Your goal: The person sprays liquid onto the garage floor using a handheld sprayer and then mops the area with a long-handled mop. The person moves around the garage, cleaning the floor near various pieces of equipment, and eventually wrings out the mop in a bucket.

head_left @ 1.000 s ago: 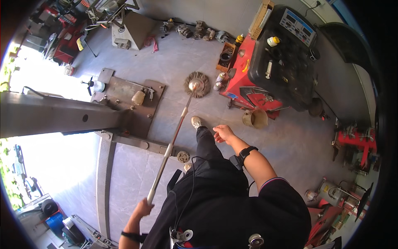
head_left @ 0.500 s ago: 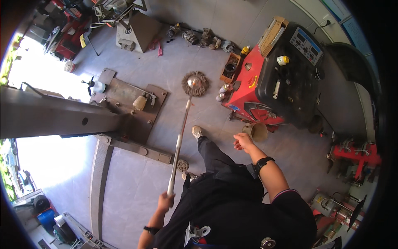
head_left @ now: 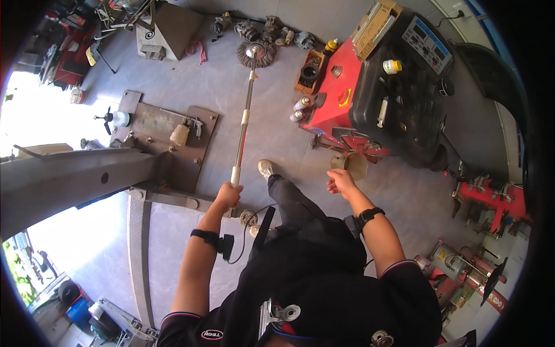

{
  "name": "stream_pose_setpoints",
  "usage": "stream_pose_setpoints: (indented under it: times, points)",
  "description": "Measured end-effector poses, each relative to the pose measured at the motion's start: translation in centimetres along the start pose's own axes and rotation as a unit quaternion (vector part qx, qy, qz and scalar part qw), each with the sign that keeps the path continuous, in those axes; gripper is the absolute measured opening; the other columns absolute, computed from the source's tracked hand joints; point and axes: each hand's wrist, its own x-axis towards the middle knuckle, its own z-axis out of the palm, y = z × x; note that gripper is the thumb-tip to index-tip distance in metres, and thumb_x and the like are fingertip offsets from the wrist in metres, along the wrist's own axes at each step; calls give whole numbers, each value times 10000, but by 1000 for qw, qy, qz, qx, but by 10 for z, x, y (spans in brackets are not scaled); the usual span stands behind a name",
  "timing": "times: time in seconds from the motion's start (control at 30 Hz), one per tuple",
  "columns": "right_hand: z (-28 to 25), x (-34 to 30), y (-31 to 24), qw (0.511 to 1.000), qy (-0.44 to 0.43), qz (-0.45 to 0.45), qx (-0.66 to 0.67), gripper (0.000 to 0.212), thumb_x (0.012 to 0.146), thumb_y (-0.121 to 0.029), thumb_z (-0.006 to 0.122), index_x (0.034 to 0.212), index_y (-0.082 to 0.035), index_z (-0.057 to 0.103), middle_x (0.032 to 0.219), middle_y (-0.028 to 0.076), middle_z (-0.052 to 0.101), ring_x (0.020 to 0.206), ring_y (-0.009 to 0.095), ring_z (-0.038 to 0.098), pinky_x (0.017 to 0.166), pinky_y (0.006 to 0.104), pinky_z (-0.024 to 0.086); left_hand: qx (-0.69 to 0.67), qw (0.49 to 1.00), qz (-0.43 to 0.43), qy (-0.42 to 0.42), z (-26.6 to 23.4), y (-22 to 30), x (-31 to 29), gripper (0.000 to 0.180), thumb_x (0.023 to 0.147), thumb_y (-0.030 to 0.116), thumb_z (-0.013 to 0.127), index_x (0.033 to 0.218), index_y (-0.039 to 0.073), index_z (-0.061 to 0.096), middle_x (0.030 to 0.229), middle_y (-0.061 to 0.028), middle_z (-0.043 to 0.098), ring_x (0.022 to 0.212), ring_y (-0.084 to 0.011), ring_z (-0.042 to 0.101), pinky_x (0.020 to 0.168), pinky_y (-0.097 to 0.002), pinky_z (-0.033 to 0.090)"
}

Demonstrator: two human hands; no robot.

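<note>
1. Fingers of the left hand [head_left: 229, 195] are closed around the near end of a long mop handle [head_left: 243, 122], just below its pale grip.
2. That handle slants forward across the floor to a round grey mop head [head_left: 256, 54], which lies fringe down near a row of greasy metal parts [head_left: 247, 30] by the wall; whether they touch, I cannot tell.
3. On the right hand [head_left: 342, 181] the fingers curl loosely, thumb apart from them; it hangs, as seen from above, over the near edge of a pail [head_left: 357, 168].
4. Right of the mop, two spray cans [head_left: 301, 103] stand beside a red-and-black machine [head_left: 332, 107].
5. Left of the handle, a spray gun [head_left: 180, 135] lies on a bolted steel plate [head_left: 151, 120].
6. One pale shoe [head_left: 266, 168] points forward between the hands.
</note>
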Motion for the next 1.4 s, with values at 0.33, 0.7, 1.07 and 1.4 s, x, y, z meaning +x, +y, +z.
stream_pose_setpoints:
  times: [0.33, 0.7, 1.07, 1.4]
  points:
    - [26, -52, 42, 996, -20, -82, -2, 240, 870, -266, 555, 970, -48, 568, 721, 63, 585, 517, 152, 581, 427, 272, 466, 93, 994, -53, 20, -45, -237, -143, 257, 846, 226, 606, 872, 5, 476, 565, -44, 491, 426, -160, 507, 350, -315, 406]
    - [32, -188, 163, 992, -28, -108, -53, 241, 875, -265, 562, 969, -44, 568, 713, 63, 575, 503, 146, 572, 414, 267, 457, 49, 991, -122, 29, -71, -487, -349, 247, 849, 199, 616, 900, 13, 463, 581, -50, 500, 432, -152, 509, 347, -312, 405]
    - [-22, -265, 246, 984, -6, -156, -88, 223, 872, -234, 570, 953, -27, 575, 725, 60, 574, 506, 133, 568, 410, 252, 451, 116, 991, 36, -59, 57, -331, -267, 272, 878, 235, 572, 894, -32, 521, 680, -97, 586, 517, -200, 593, 470, -343, 495]
    - [-66, -306, 318, 970, -157, -52, -176, 558, 891, -472, 498, 1151, 20, 546, 824, 147, 599, 616, 238, 624, 495, 335, 523, -103, 955, -10, -277, 347, -239, -294, 280, 917, 251, 537, 993, -17, 513, 827, -117, 572, 662, -204, 575, 573, -326, 484]
